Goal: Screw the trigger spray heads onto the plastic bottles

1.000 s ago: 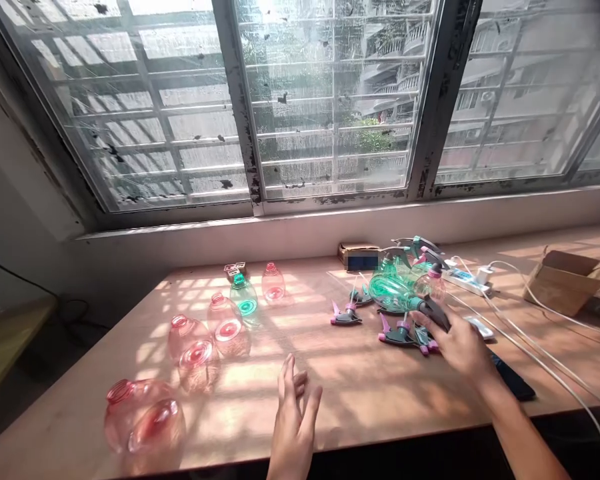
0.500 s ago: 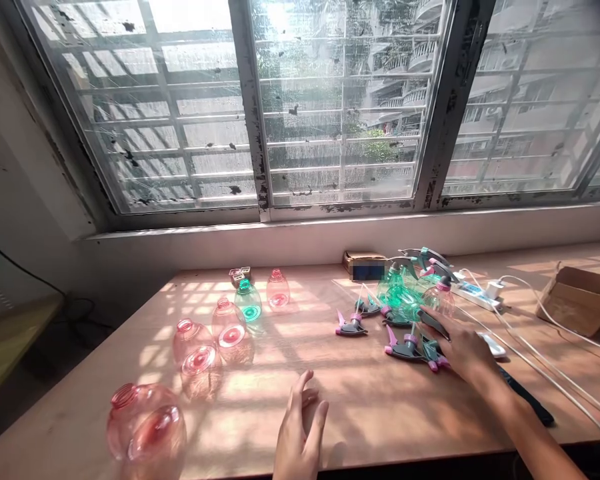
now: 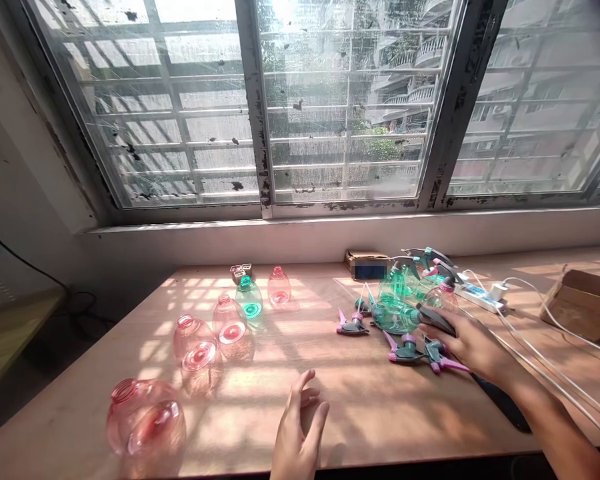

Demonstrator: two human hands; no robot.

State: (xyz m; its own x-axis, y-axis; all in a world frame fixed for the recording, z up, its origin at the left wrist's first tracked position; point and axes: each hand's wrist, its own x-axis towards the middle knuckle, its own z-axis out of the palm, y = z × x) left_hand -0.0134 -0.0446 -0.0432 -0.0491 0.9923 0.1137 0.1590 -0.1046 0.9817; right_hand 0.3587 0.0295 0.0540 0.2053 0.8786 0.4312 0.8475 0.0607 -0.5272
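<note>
My right hand (image 3: pixel 467 340) is closed around the grey trigger head of a green spray bottle (image 3: pixel 394 316), which tilts onto its side with its base to the left. Loose spray heads in grey and pink (image 3: pixel 405 350) lie just below it, and one more grey and pink spray head (image 3: pixel 354 324) is to the left. My left hand (image 3: pixel 300 427) is near the table's front edge, fingers apart and holding nothing. To its left stand pink bottles without heads, the nearest pink bottle (image 3: pixel 145 427) being the largest in view. A green headless bottle (image 3: pixel 249 300) stands among them.
Several spray bottles with heads stand behind my right hand, including a pink bottle (image 3: pixel 443 297). A power strip (image 3: pixel 480 297) with white cables, an open cardboard box (image 3: pixel 580 303) and a small box (image 3: pixel 366 265) are on the table. A black object (image 3: pixel 505 403) lies under my right forearm.
My right hand has closed on the green spray bottle's head and shifted slightly right; the bottle has tilted or turned with it. My left hand has stayed in place.
</note>
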